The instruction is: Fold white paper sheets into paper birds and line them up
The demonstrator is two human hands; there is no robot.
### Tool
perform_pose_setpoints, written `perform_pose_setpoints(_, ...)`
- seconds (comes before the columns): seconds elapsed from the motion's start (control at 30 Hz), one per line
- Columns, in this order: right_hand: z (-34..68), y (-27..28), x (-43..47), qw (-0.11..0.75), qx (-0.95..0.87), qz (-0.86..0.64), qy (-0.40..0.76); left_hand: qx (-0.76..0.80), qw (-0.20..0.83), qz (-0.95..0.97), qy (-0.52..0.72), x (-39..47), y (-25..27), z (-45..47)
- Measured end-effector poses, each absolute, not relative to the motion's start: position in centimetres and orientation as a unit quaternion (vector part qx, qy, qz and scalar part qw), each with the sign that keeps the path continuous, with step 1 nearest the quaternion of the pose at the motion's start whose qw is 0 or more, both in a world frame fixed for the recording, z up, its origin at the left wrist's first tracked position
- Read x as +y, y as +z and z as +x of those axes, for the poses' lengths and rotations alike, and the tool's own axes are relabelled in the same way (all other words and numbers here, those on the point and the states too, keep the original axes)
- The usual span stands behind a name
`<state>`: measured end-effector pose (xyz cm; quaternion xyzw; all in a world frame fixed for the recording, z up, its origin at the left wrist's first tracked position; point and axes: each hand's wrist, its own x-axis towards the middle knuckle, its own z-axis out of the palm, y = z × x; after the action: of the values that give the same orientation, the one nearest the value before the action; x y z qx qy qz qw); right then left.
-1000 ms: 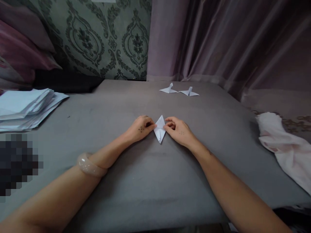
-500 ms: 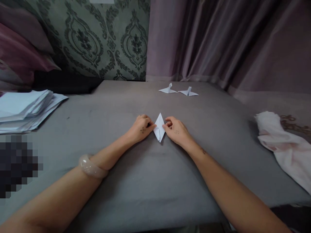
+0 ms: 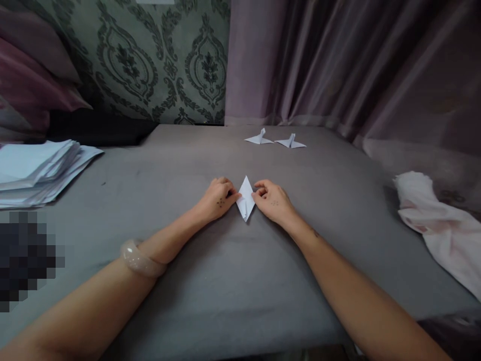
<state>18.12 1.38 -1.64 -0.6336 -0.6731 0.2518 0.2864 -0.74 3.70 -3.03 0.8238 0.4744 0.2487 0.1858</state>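
Note:
A small sheet of white paper, folded into a diamond (image 3: 246,198), is held near the middle of the grey-covered table (image 3: 225,281). One point of the diamond faces away from me and one towards me. My left hand (image 3: 221,196) pinches its left corner between thumb and fingers. At the right corner, my right hand (image 3: 272,198) is closed on the paper's edge, thumb on top, with the index finger slightly raised. Creases and a small flap show on the lower half of the paper.
Two folded paper birds, one left (image 3: 260,137) and one right (image 3: 291,141), stand at the back. A stack of white paper (image 3: 41,168) lies at the left, near a dark blurred patch (image 3: 26,255). Crumpled pale cloth (image 3: 438,215) lies on the right. A curtain (image 3: 300,65) hangs behind.
Both hands keep hold of the folded paper in nearly the same place. The whole view has shifted very slightly; the small flap on the paper looks a little different.

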Motion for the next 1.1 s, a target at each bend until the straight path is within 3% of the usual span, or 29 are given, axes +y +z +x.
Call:
perform_pose_setpoints(0.33,19.2,-2.7,1.9,0.381,-0.627,-0.571,0.368,0.449,0.192,0.838,0.245,4.0,-3.1,-1.1)
perform_pose_setpoints(0.47,19.4,-2.8,1.9,0.377,-0.637,-0.55,0.386,0.44,0.185,0.841,0.255,3.9,-3.0,-1.1)
perform_pose_setpoints(1.1,17.8,-1.2,0.3,0.285,-0.683,-0.64,0.205,0.459,0.2,0.824,0.266,4.2,-3.3,-0.8)
